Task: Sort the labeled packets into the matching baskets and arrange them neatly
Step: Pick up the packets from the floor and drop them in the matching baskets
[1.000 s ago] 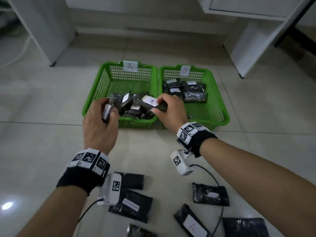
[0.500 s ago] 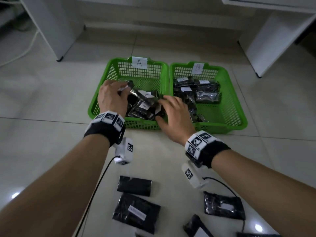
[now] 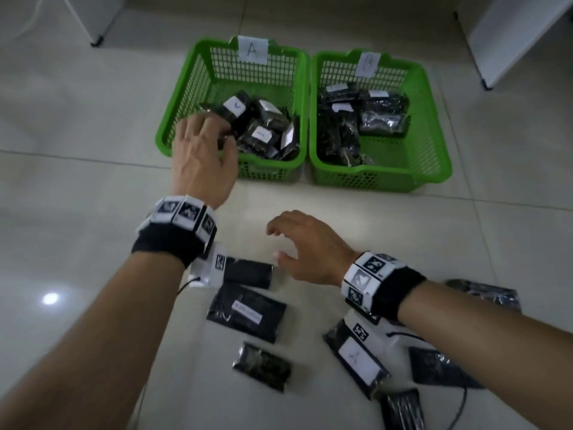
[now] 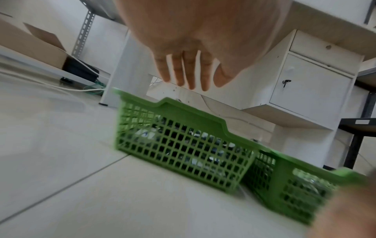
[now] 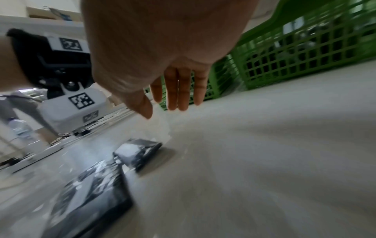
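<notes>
Green basket A holds a loose pile of black packets with white labels. Beside it on the right, basket B holds several packets laid flatter. My left hand hovers over basket A's near-left corner, its fingers straight and holding nothing. My right hand is low over the floor in front of the baskets, relaxed and empty, just right of a small black packet. The right wrist view shows that hand's fingers straight above the same packet.
More packets lie on the tiled floor near me: a larger labelled one, a small one, one marked A, others at the right. White cabinet legs stand behind the baskets. Wrist-camera cables trail over the floor.
Both hands have let go of the packets in basket A. The right hand has drawn back toward the floor packets; the left has pulled back to the basket's near corner.
</notes>
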`<state>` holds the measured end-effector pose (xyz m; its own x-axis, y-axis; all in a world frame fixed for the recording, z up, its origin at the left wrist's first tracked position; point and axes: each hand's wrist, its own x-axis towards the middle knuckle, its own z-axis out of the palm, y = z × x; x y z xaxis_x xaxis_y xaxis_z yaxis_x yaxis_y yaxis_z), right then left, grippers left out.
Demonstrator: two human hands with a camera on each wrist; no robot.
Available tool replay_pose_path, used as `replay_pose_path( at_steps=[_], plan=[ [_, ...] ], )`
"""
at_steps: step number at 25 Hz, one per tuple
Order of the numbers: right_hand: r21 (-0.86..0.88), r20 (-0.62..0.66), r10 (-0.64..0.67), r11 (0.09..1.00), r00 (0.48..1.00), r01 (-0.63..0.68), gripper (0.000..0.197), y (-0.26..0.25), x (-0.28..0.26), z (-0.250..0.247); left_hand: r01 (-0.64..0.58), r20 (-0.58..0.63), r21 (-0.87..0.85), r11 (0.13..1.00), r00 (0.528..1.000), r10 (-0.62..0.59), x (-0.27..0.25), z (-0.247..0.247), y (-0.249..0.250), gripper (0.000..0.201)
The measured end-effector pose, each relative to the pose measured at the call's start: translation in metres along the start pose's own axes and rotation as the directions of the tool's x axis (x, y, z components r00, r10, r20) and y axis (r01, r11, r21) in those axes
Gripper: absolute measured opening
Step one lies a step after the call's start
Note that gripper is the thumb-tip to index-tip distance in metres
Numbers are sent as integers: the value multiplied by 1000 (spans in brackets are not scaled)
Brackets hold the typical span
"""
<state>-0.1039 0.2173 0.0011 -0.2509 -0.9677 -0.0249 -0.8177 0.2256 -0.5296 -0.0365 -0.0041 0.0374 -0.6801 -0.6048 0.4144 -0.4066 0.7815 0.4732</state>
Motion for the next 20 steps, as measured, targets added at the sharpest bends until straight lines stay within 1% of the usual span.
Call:
replay_pose_path(
  at_steps=[1,2,3,4,5,7,9,10,11,12,13,14,15,16,17,18,19,20],
  plan=[
    [27,103,-6,1000,995,3,42,-7,0,7,-28,-3,-62,998,1000,28,-25,-9,0,23],
    [35,187,-25,999,982,19,45,-15,0,15,-27,52,-112,993,998,33,-52,-18,-2,19],
    [23,242,-56,998,969,52,46,-20,0,23,-15,142,-153,988,989,37,-77,-28,-4,21],
    [-13,272,-82,996,959,89,46,-22,1,28,-9,244,-187,982,968,55,-96,-35,-7,25],
    [-51,281,-100,992,954,119,46,-24,2,33,-6,349,-209,978,934,80,-115,-41,-13,27],
    [-97,263,-89,988,961,118,43,-23,3,37,-9,525,-208,978,843,120,-144,-50,-24,34],
    [-76,194,-70,993,979,86,36,-22,4,33,14,646,-193,981,754,116,-162,-55,-31,37],
    [-42,136,-38,998,990,44,33,-23,5,29,14,685,-185,983,719,119,-169,-56,-32,38],
    [5,75,24,1000,997,-25,31,-21,6,26,-1,716,-169,986,688,123,-174,-57,-33,45],
    [67,25,106,992,994,-107,31,-17,7,23,-22,746,-144,989,655,123,-178,-56,-33,56],
    [159,-3,196,968,981,-193,32,-13,10,20,-43,770,-108,993,628,111,-179,-55,-33,66],
    [284,-5,286,919,958,-273,34,-9,11,15,-67,780,-82,994,617,106,-180,-53,-32,70],
    [424,14,362,842,932,-333,35,-6,13,12,-90,763,-81,993,635,120,-180,-50,-32,66],
    [539,43,414,757,909,-370,37,-5,14,6,-107,716,-111,988,681,154,-180,-49,-32,55],
    [616,61,445,688,893,-385,39,-6,15,1,-107,657,-155,982,731,184,-180,-48,-33,39],
    [649,51,457,661,888,-377,40,-9,17,-6,-84,606,-189,978,774,184,-178,-48,-34,26],
    [673,31,462,646,886,-360,42,-11,18,-12,-20,574,-214,977,806,142,-176,-48,-36,19],
    [685,-8,468,647,884,-336,43,-14,19,-20,85,554,-235,968,831,61,-171,-47,-38,16]
  ],
)
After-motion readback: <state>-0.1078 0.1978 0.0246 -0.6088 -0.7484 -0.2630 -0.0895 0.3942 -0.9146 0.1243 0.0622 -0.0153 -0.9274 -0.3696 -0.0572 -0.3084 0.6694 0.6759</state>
